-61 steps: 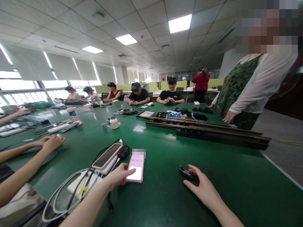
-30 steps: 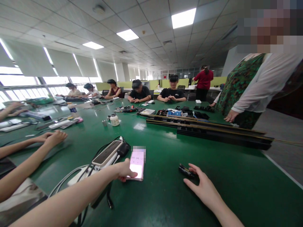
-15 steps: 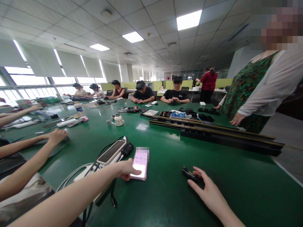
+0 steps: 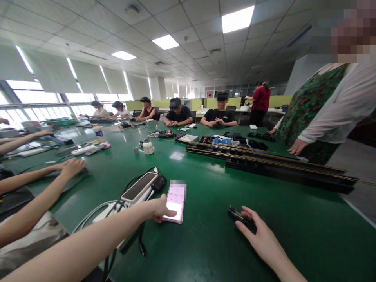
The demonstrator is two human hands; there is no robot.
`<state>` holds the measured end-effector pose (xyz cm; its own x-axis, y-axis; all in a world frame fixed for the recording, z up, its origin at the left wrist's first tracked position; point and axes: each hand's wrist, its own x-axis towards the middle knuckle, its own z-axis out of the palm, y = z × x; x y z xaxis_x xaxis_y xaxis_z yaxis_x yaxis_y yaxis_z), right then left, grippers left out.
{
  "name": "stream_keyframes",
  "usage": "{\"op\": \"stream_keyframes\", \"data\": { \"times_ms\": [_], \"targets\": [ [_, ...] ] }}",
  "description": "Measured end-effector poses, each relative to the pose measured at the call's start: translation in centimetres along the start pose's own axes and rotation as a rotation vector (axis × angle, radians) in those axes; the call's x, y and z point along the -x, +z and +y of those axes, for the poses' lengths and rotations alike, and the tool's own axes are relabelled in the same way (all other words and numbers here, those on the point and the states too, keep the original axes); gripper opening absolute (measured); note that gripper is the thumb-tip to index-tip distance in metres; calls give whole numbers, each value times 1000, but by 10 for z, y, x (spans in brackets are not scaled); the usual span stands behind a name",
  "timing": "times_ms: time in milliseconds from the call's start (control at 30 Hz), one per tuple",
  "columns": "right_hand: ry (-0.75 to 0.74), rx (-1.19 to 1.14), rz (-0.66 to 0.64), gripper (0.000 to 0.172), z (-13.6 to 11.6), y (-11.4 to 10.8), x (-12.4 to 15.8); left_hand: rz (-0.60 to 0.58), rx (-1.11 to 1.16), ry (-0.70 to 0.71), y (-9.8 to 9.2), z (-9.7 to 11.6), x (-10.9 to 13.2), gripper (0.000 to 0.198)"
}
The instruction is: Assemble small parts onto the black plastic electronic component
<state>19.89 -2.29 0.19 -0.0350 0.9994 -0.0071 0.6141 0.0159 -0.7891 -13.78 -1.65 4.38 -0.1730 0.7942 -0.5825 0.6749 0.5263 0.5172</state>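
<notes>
My left hand (image 4: 161, 208) grips the lower left edge of a pink phone (image 4: 179, 199) lying on the green table, its thumb pressed on the bright lower part of the screen. A timer reading shows on the phone, partly blurred out. Farther right, my right hand (image 4: 258, 231) has its thumb and fingers closed loosely around a small black part (image 4: 233, 212) with a brassy streak. The fingers cover one end of that part, so its exact kind is unclear.
A power bank (image 4: 140, 187) with black and white cables lies left of the phone. Long black rails (image 4: 282, 172) with thin brass-coloured rods stretch across the right. A white jar (image 4: 148, 147) stands farther back. A co-worker's hands (image 4: 72, 169) are at left; another person (image 4: 311, 113) stands at right.
My right thumb has drawn in closer to the black part. My left hand keeps its place on the phone. The view has shifted slightly.
</notes>
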Motion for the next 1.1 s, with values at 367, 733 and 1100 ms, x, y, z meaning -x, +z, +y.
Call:
{"op": "stream_keyframes", "data": {
  "times_ms": [367, 733, 1100],
  "targets": [
    [7, -6, 11, 56, -1, 0, 1, -5, -51, 10, 0, -1, -3, 77],
    [3, -13, 8, 56, -1, -1, 0, -4, -7, 13, -1, 3, 5, 71],
    [19, 15, -8, 59, 1, 0, -1, -61, 95, 89, -8, -7, 20, 68]
  ]
}}
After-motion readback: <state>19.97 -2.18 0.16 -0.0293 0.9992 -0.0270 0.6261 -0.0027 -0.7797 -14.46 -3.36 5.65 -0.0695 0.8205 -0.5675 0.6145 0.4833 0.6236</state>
